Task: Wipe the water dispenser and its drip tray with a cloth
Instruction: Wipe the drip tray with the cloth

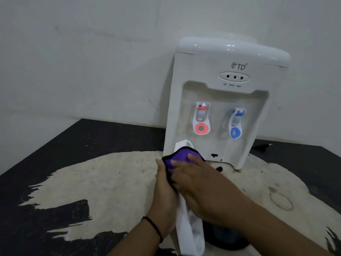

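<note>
A white water dispenser (221, 100) stands on the table against the wall, with a red tap (201, 119) and a blue tap (236, 123). The white drip tray (188, 231) is out of the dispenser and held upright in front of it. My left hand (164, 193) grips the tray from the left side. My right hand (201, 185) presses a purple cloth (177, 156) with a black edge over the tray's upper end. The cloth and hands hide most of the tray's middle.
The table (73, 141) is black with a large worn pale patch in its middle. A dark object (225, 235) lies under my right forearm. A black cable (262, 146) lies behind the dispenser at the right. The white wall stands close behind.
</note>
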Available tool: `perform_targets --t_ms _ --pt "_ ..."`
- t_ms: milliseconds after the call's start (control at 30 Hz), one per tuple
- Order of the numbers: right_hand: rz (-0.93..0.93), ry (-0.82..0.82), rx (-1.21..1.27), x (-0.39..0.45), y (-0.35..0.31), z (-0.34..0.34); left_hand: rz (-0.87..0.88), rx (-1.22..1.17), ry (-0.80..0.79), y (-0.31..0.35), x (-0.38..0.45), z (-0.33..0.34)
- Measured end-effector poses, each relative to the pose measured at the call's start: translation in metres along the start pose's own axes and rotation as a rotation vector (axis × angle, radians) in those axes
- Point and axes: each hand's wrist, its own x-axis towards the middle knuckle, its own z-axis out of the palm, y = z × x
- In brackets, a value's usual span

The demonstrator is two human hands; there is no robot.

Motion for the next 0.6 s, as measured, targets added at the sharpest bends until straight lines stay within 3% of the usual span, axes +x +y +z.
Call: perform_targets --t_ms 100,367,600 --pt "0.125 0.101 0.036 0.011 0.018 -0.007 0.022 0.129 -0.05 -0.003 -0.001 0.002" --pt "0.684 0.34 0.863 0.021 0.026 -0.013 0.138 0.395 0.068 0.004 -0.013 0.002" --pt "0.782 0.354 1.181 0.0 -0.01 0.004 0.186 0.373 0.089 0.006 -0.011 -0.006"
